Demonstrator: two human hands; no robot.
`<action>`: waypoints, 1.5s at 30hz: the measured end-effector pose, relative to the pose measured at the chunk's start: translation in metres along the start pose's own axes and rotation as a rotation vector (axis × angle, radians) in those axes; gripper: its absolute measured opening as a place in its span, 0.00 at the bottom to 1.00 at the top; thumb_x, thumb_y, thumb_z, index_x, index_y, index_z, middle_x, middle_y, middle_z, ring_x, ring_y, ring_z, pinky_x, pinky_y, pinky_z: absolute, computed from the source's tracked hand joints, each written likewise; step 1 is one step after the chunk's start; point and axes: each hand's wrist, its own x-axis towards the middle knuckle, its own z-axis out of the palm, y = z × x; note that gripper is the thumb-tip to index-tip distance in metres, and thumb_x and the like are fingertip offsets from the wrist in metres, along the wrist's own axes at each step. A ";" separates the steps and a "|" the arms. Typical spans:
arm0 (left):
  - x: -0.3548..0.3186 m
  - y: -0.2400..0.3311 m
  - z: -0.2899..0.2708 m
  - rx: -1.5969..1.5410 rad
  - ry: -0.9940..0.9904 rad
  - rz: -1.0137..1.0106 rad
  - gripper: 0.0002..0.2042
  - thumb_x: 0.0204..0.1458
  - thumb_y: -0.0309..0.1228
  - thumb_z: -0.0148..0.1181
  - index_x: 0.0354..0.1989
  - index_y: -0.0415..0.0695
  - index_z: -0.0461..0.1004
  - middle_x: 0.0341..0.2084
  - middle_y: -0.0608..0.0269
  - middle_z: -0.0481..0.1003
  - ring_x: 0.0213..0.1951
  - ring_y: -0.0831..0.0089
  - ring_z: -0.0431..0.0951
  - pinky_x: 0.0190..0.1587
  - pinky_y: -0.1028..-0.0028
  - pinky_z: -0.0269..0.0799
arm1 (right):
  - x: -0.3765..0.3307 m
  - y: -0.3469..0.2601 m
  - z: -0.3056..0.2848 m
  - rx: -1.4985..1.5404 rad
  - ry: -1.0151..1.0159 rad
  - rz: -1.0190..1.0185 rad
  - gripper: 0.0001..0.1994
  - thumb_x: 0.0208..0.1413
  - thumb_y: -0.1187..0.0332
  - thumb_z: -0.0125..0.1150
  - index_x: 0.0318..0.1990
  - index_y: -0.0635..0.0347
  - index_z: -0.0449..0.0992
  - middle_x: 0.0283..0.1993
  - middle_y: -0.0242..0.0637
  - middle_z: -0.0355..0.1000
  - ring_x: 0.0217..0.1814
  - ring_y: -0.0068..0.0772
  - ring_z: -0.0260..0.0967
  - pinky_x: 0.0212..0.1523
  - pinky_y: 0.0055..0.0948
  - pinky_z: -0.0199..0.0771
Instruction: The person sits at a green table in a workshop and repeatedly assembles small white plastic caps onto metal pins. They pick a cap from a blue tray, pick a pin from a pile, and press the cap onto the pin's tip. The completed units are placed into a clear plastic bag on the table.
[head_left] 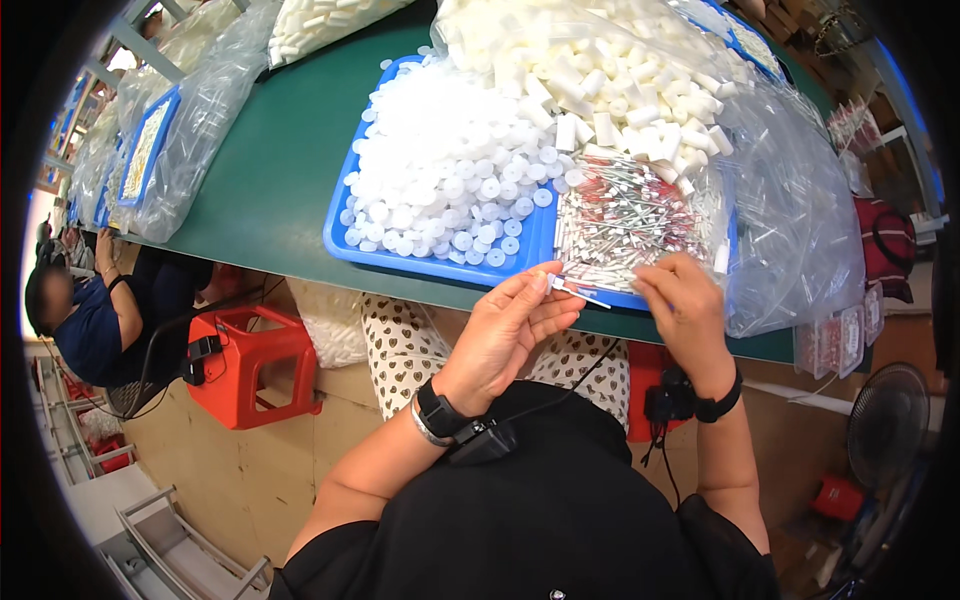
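Observation:
My left hand pinches a thin white stick-like piece between thumb and forefinger, just in front of the tray's near edge. To its right, my right hand has thumb and forefinger brought together beside the tray; anything between them is too small to make out. Beyond both hands lies a heap of thin stick-like pieces with red, green and white shafts and white ends. They fill the right part of a blue tray. White translucent discs are piled in its left part.
White foam-like cylinders spill from a clear bag behind the sticks. Another clear plastic bag hangs at the right of the green table. A red stool, a seated person and a black fan are nearby.

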 end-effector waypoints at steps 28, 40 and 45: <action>-0.004 -0.004 0.003 0.059 -0.030 0.075 0.21 0.65 0.32 0.51 0.63 0.34 0.63 0.53 0.54 0.73 0.53 0.70 0.75 0.58 0.70 0.71 | 0.002 -0.042 0.020 0.604 -0.206 0.349 0.05 0.59 0.71 0.62 0.37 0.64 0.77 0.24 0.33 0.74 0.23 0.25 0.70 0.24 0.25 0.68; -0.002 0.005 -0.006 0.123 0.115 0.220 0.19 0.67 0.38 0.48 0.58 0.36 0.67 0.48 0.52 0.76 0.46 0.71 0.77 0.52 0.71 0.74 | 0.073 -0.036 0.017 0.290 -0.240 0.296 0.11 0.63 0.65 0.54 0.35 0.63 0.77 0.27 0.48 0.74 0.28 0.55 0.72 0.30 0.42 0.72; -0.003 0.003 -0.006 0.011 0.049 0.078 0.18 0.67 0.37 0.48 0.58 0.36 0.67 0.44 0.53 0.77 0.42 0.72 0.79 0.49 0.72 0.76 | 0.138 0.020 0.046 -0.034 0.000 0.021 0.12 0.60 0.62 0.56 0.34 0.63 0.77 0.29 0.49 0.76 0.34 0.54 0.75 0.36 0.48 0.72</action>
